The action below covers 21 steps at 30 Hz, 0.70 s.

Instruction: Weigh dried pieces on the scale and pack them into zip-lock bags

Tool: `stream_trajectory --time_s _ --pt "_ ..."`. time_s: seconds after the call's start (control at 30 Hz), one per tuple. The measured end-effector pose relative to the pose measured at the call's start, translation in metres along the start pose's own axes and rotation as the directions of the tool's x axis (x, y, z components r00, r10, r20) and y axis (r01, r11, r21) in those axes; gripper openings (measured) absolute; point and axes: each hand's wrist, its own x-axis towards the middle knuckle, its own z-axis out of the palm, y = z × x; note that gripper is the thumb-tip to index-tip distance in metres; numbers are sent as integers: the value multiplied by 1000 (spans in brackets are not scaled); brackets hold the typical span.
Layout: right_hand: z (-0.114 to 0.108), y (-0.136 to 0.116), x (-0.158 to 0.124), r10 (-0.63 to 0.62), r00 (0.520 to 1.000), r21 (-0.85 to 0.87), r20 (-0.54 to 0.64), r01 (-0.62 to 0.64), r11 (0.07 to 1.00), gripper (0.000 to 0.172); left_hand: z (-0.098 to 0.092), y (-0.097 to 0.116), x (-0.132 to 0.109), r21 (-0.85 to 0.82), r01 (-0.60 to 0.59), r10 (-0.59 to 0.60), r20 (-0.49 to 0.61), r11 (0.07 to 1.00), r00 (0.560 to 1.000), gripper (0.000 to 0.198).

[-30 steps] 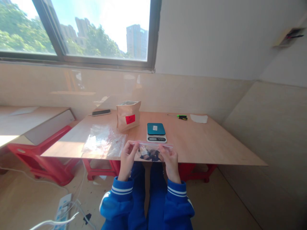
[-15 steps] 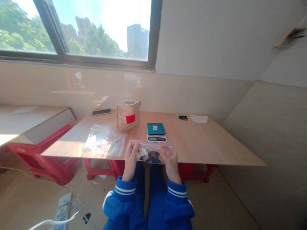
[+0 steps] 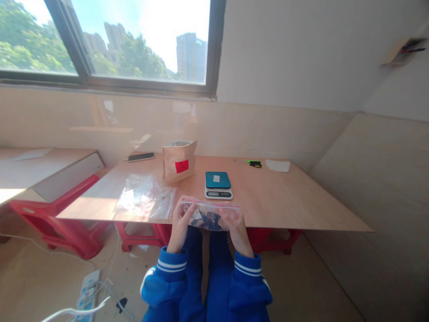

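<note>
Between my two hands is a clear zip-lock bag (image 3: 209,219) with a pinkish strip along its top edge. Several dark pieces and something small and white show through the plastic; I cannot make out their kind. My left hand (image 3: 181,222) grips the bag's upper left corner, thumb on the near side. Its upper right part is pinched by my right hand (image 3: 235,224). The bag is held at the table's front edge, just in front of a kitchen scale (image 3: 218,184) with a teal platform and a small display.
Left of the scale stands an open kraft paper pouch (image 3: 179,163) with a red label. Clear plastic bags (image 3: 144,197) lie at the left. Further back are a phone (image 3: 140,157), screwdrivers (image 3: 253,163) and white paper (image 3: 278,166). Red stools (image 3: 144,237) sit below the table.
My left hand has shifted slightly left along the bag's top edge, and the bag's left corner now shows above it. My right hand has moved slightly left, still pinching the bag.
</note>
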Motion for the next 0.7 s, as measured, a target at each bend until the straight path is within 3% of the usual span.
stream_trajectory --time_s 0.17,0.37,0.7 --pt "5 -5 0 -22 1000 -47 14 23 999 26 1 0 0 6 13 -13 -18 1000 1000 18" --pt "8 -7 1 -146 989 -57 26 147 987 17 1 2 0 20 -20 20 2 1000 1000 14" --pt "9 -4 2 -204 979 -92 -18 201 975 16 3 5 0 63 -17 18 -8 998 1000 17"
